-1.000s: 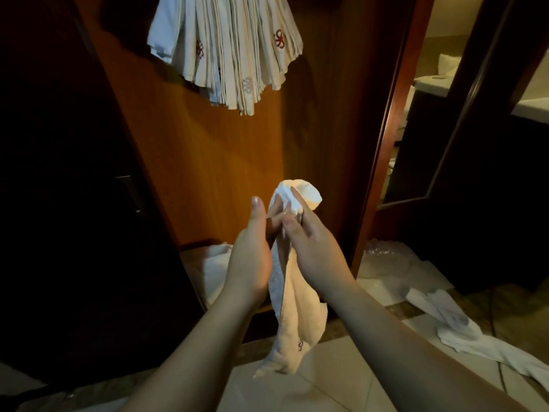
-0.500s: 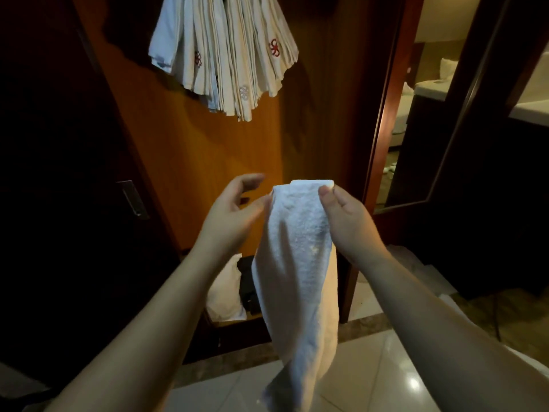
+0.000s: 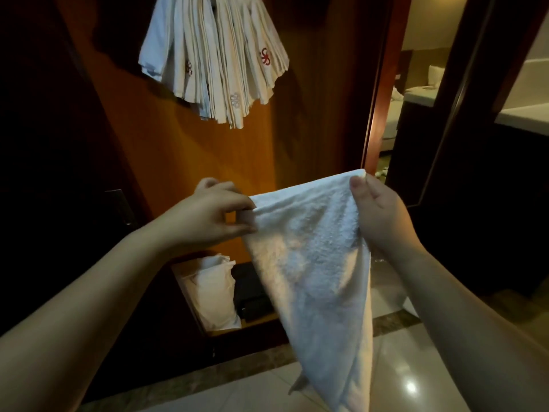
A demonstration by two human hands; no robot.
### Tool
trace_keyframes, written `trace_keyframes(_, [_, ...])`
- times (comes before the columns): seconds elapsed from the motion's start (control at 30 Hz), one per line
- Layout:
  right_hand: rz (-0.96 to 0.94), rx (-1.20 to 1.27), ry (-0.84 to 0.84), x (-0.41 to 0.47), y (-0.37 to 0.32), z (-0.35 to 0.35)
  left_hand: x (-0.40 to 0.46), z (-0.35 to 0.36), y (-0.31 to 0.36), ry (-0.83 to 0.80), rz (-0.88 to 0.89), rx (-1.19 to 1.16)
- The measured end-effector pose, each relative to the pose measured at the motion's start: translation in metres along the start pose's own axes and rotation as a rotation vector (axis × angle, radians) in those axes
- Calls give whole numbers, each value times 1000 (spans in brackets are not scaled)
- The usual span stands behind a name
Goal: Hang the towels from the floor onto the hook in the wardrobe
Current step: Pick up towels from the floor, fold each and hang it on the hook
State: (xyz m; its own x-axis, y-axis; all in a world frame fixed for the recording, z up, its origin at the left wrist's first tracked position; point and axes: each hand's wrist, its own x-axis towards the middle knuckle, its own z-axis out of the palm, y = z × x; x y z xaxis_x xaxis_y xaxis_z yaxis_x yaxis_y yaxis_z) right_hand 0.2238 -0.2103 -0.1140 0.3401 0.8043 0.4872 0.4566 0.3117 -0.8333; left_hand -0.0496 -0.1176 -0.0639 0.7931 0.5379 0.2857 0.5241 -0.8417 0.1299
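Towel (image 3: pixel 312 263): I see it stretched between both hands, before the wardrobe panel (image 3: pixel 297 150).
Left hand (image 3: pixel 208 215): fingers pinched on its left corner.
Right hand (image 3: pixel 380 212): thumb clamping its right corner.
Hung towels (image 3: pixel 214 60): bunched above.

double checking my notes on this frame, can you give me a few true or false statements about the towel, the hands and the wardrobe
1. Both hands hold the white towel by its top edge. True: the left hand pinches one corner, the right hand the other.
2. The towel is bunched into a tight ball. False: it is spread between the hands and hangs down to a point.
3. A bundle of hanging towels is above the hands. True.
4. None of the hanging towels has a mark. False: one shows a red emblem.
5. The wardrobe's bottom is bare. False: a white bag sits there.
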Motion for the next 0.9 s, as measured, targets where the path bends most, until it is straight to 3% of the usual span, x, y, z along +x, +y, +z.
trace_keyframes(0.1, [-6, 30, 53, -1, -2, -8, 1, -2, 3, 191, 154, 222])
trace_keyframes(0.2, [3, 38, 89, 1, -2, -14, 6, 0, 6, 256, 85, 244])
trace_keyframes(0.37, [-25, 71, 101, 1, -1, -16, 14, 8, 17, 350, -129, -5])
trace_keyframes(0.53, [-59, 89, 108, 3, -5, -17, 20, 7, 21, 199, -345, -344])
trace_keyframes(0.73, [-42, 109, 155, 10, -2, -17, 23, 7, 26, 370, -377, -918])
trace_keyframes(0.83, [-52, 129, 184, 13, -3, -17, 28, 2, 25, 236, -509, -1255])
trace_keyframes(0.9, [-41, 111, 193, 14, -2, -16, 30, 1, 27, 150, -564, -1242])
